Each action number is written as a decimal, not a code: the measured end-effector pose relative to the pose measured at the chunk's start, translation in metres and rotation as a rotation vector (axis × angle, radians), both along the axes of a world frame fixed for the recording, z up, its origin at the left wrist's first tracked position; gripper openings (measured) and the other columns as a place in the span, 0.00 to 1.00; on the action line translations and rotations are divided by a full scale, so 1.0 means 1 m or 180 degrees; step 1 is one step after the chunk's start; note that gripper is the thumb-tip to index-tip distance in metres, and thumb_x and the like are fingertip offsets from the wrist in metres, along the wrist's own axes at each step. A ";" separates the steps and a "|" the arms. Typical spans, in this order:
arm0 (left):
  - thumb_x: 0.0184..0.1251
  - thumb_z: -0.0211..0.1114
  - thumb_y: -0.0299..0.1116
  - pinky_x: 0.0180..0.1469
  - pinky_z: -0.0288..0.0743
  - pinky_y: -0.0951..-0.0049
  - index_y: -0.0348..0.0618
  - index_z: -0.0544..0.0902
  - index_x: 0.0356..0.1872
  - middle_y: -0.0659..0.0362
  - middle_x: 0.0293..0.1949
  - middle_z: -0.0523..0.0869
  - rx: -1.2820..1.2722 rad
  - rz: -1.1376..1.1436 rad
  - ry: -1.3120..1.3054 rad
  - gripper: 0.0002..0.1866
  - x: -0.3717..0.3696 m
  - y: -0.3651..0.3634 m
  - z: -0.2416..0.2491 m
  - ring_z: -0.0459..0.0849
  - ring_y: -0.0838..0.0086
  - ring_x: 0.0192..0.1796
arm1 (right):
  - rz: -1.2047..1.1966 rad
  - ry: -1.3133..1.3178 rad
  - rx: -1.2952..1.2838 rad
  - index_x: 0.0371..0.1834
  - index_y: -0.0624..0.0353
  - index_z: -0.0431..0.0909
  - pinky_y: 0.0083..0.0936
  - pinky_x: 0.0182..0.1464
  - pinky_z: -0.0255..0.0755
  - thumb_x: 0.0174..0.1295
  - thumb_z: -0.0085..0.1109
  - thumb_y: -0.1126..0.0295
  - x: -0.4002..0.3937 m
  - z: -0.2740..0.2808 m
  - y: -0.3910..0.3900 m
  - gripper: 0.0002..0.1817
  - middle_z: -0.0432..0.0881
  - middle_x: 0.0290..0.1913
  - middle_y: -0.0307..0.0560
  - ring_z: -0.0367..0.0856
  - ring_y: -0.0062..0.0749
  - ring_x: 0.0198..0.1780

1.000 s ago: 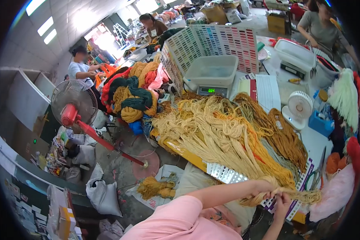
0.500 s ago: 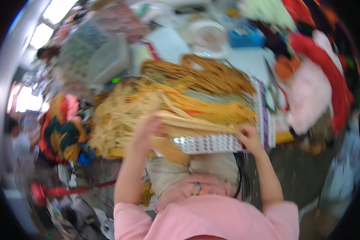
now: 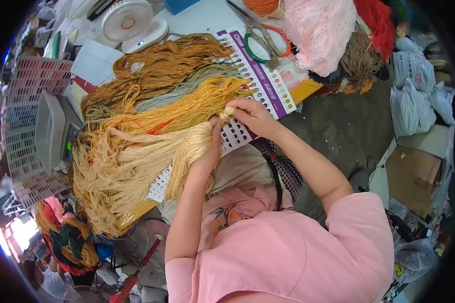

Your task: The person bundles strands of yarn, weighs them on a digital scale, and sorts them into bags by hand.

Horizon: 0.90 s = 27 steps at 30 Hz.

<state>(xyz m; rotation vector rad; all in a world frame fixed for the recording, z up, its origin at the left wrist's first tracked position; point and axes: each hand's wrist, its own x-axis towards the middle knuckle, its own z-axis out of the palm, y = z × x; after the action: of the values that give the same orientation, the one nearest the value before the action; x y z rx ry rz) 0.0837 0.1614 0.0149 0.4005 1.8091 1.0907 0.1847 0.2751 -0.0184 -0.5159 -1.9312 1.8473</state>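
Cream-coloured thread [image 3: 194, 144] hangs in a loose bundle from my left hand [image 3: 212, 151], whose fingers are wrapped round its upper end. Touching it on the right, my right hand [image 3: 253, 117] pinches the looped tip of the same bundle. Both hands are over a white card with purple strips and rows of holes [image 3: 263, 83]. Yellow skeins [image 3: 187, 105], grey-green skeins [image 3: 172, 96] and brown skeins [image 3: 162, 63] lie beyond, with their ends at the card's holes. More pale thread [image 3: 106, 171] spreads out to the left.
Scissors [image 3: 260, 38] with green and red rings lie behind the card, beside pink yarn [image 3: 321, 30] and red yarn [image 3: 376, 30]. A white fan [image 3: 128, 21] stands at the back. Left are a plastic basket [image 3: 23, 121] and a scale [image 3: 68, 139]. A person [image 3: 55, 280] is at the lower left.
The view has swung to the right. My two hands, apart before, are now together at the cream thread's end, with my left hand holding the bundle.
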 end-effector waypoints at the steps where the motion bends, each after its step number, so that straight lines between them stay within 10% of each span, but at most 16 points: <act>1: 0.59 0.51 0.34 0.17 0.59 0.87 0.41 0.75 0.36 0.66 0.17 0.71 -0.0160 -0.0265 0.0143 0.10 -0.003 0.007 -0.002 0.67 0.87 0.18 | -0.0070 -0.0026 -0.0518 0.32 0.64 0.71 0.13 0.36 0.63 0.55 0.45 0.74 0.001 0.000 -0.001 0.06 0.73 0.29 0.36 0.69 0.17 0.32; 8: 0.55 0.55 0.38 0.22 0.63 0.84 0.44 0.76 0.31 0.65 0.18 0.73 -0.0259 -0.0395 0.1119 0.09 -0.022 -0.009 0.000 0.68 0.84 0.19 | -0.0332 -0.0220 -0.0171 0.33 0.62 0.72 0.12 0.26 0.60 0.45 0.53 0.74 0.004 0.003 0.000 0.10 0.71 0.23 0.33 0.66 0.12 0.25; 11: 0.50 0.61 0.34 0.27 0.64 0.83 0.42 0.75 0.33 0.66 0.24 0.74 -0.0215 0.0769 -0.0244 0.10 -0.042 -0.028 0.026 0.71 0.82 0.25 | -0.0446 -0.0128 0.1555 0.33 0.60 0.72 0.21 0.30 0.61 0.37 0.57 0.70 -0.005 0.003 -0.007 0.16 0.69 0.20 0.40 0.68 0.26 0.26; 15: 0.51 0.59 0.30 0.17 0.56 0.89 0.40 0.75 0.32 0.67 0.18 0.71 0.0305 0.1254 -0.0692 0.08 -0.110 -0.101 0.059 0.64 0.89 0.16 | -0.0456 -0.0285 0.1858 0.34 0.59 0.71 0.28 0.35 0.62 0.33 0.56 0.71 -0.008 -0.012 -0.010 0.18 0.70 0.26 0.46 0.69 0.38 0.33; 20: 0.57 0.53 0.36 0.21 0.67 0.84 0.37 0.72 0.40 0.59 0.30 0.77 0.0676 0.2566 0.0157 0.14 -0.137 -0.131 0.088 0.73 0.84 0.25 | -0.0522 -0.0238 0.2004 0.33 0.60 0.71 0.30 0.33 0.62 0.34 0.55 0.74 -0.009 -0.011 -0.012 0.17 0.70 0.27 0.47 0.69 0.40 0.32; 23: 0.59 0.49 0.37 0.25 0.72 0.80 0.37 0.64 0.48 0.57 0.46 0.71 0.2151 0.2695 -0.0666 0.19 -0.137 -0.176 0.101 0.75 0.77 0.30 | -0.0446 -0.0236 0.1944 0.33 0.61 0.71 0.28 0.30 0.63 0.34 0.56 0.73 -0.010 -0.004 -0.010 0.17 0.70 0.26 0.47 0.69 0.37 0.30; 25: 0.60 0.45 0.39 0.24 0.71 0.80 0.36 0.63 0.48 0.55 0.49 0.70 0.3044 0.1977 -0.2767 0.19 -0.093 -0.175 0.099 0.75 0.75 0.32 | -0.0673 -0.0104 0.2083 0.34 0.62 0.71 0.22 0.30 0.63 0.35 0.56 0.74 -0.012 -0.002 -0.016 0.17 0.70 0.28 0.44 0.69 0.32 0.28; 27: 0.62 0.40 0.42 0.31 0.73 0.65 0.41 0.73 0.40 0.52 0.56 0.61 0.3179 0.1260 -0.2904 0.18 -0.047 -0.150 0.080 0.68 0.63 0.49 | -0.0595 -0.0453 0.1183 0.29 0.62 0.71 0.23 0.33 0.65 0.37 0.53 0.76 -0.015 0.022 -0.039 0.12 0.71 0.29 0.46 0.70 0.33 0.30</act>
<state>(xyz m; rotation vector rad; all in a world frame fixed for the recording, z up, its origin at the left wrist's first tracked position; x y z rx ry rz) 0.0371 0.0113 0.0947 0.0515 0.4545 2.0048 0.1699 0.2358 0.0039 -0.6907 -2.1702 1.3271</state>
